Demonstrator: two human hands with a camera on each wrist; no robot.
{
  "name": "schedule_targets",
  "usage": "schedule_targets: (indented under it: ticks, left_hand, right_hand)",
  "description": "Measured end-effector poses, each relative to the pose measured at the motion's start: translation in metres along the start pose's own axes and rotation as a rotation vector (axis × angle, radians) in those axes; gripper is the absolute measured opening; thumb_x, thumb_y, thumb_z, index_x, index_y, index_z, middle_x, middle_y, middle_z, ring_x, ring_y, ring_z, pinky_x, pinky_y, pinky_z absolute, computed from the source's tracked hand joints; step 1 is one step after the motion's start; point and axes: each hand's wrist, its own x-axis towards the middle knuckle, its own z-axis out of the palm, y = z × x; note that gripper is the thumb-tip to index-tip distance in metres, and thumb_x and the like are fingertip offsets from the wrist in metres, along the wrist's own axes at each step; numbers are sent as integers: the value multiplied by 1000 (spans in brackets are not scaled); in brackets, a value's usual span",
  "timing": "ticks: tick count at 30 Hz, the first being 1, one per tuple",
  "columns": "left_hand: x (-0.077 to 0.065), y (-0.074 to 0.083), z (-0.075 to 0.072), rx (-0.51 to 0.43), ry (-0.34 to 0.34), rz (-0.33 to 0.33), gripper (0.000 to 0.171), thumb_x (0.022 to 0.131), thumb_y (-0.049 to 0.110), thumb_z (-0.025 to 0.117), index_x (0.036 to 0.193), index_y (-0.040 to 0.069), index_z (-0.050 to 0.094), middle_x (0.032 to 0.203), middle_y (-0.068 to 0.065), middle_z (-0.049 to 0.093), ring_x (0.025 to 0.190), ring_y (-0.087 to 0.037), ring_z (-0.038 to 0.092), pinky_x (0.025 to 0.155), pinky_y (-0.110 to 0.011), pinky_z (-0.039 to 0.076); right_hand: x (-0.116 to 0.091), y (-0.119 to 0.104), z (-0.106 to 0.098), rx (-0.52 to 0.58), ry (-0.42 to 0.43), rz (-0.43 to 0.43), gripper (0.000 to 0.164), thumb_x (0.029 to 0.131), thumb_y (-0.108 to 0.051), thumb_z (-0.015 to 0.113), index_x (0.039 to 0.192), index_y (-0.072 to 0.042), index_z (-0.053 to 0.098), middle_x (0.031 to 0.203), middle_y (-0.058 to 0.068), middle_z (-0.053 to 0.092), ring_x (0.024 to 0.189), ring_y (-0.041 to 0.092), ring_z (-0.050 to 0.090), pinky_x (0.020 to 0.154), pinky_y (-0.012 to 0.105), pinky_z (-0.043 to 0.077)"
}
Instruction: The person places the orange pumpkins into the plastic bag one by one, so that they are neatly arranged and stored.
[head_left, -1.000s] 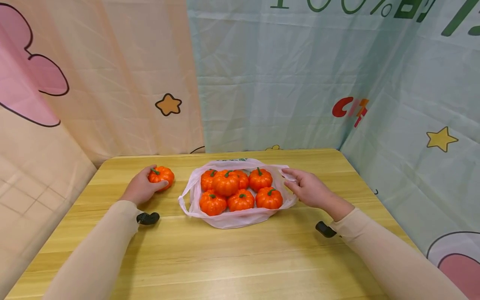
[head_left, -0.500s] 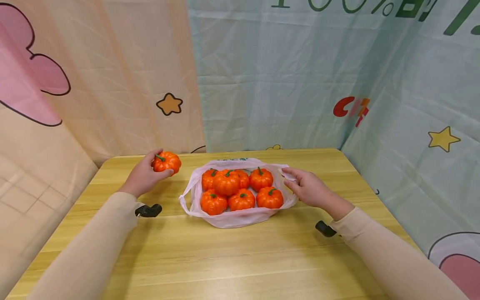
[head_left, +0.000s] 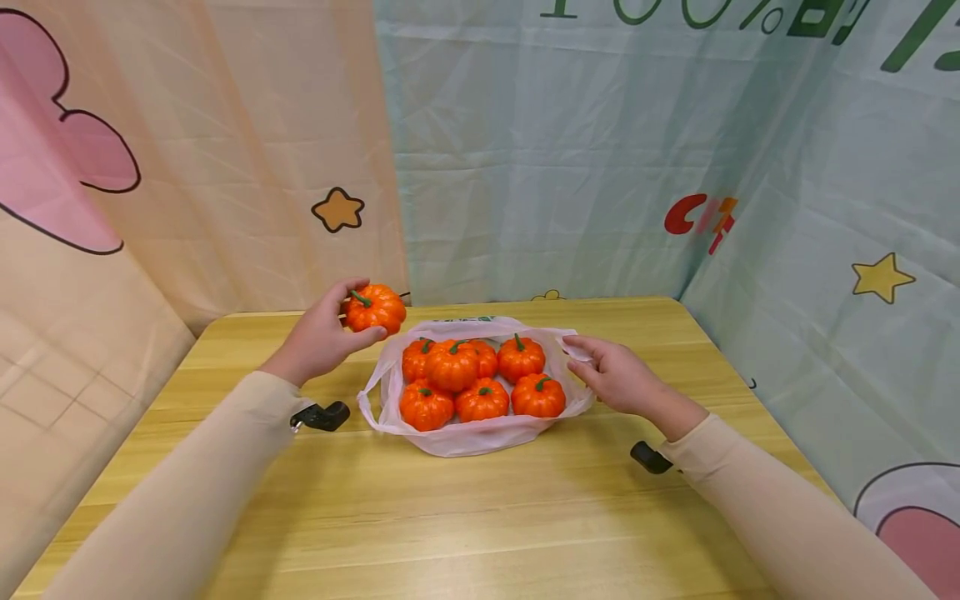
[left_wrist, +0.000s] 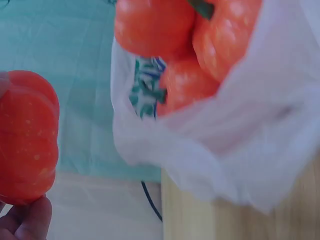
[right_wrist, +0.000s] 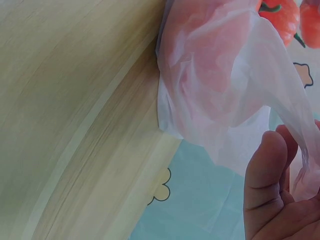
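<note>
My left hand [head_left: 318,340] grips a small orange pumpkin [head_left: 381,310] with a green stem, thumb below and fingers behind it. This pumpkin is raised off the table, at the back left of a white plastic bag [head_left: 480,442]. In the left wrist view, the held pumpkin [left_wrist: 29,142] is beside the open mouth of the bag. Several similar pumpkins [head_left: 452,367] lie in the bag, one on top of the others. At the right side, my right hand [head_left: 624,379] holds the bag's handle [right_wrist: 285,87], which runs between thumb and fingers in the right wrist view.
The bag stands on a wooden table [head_left: 465,533] toward its back edge. A second handle [head_left: 365,408] loops out at the bag's left. Printed fabric curtains [head_left: 540,167] hang behind the table and at both sides.
My left hand has lifted the pumpkin from the table at the left and carried it right and upward, close to the bag. The right hand and bag have stayed in place.
</note>
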Motion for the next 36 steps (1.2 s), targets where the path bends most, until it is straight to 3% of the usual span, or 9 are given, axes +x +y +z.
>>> schedule_targets:
  ticks: [7, 18, 26, 36]
  left_hand:
    - [4, 27, 19, -35, -51, 62, 78, 95, 25, 79, 160, 12, 37, 144, -14, 56, 118, -33, 60, 97, -42, 58]
    - [16, 57, 52, -77, -134, 98, 77, 93, 26, 82, 157, 16, 41, 137, -11, 61, 120, -30, 61, 103, -47, 59]
    - [27, 71, 83, -86, -196, 152, 73, 91, 26, 84, 152, 15, 46, 141, -6, 59, 126, -29, 62, 105, -45, 59]
    - [37, 79, 113, 14, -231, 203, 75, 89, 35, 85, 153, 18, 49, 136, -3, 65, 124, -24, 63, 114, -43, 51]
  right_hand:
    - [0, -1, 0, -8, 0, -5, 51, 108, -17, 60, 156, -3, 49, 54, -3, 46, 44, 15, 40, 44, 26, 42]
    - [-1, -1, -1, 3, -1, -2, 51, 108, -17, 59, 156, -3, 49, 55, -3, 47, 44, 15, 42, 45, 26, 44]
    - [0, -1, 0, 11, -2, -10, 51, 107, -17, 60, 155, -3, 49, 55, -3, 47, 45, 15, 44, 45, 27, 44]
    - [0, 0, 0, -7, 5, -23, 50, 107, -17, 60, 154, -3, 50, 56, -2, 47, 46, 15, 44, 45, 27, 44]
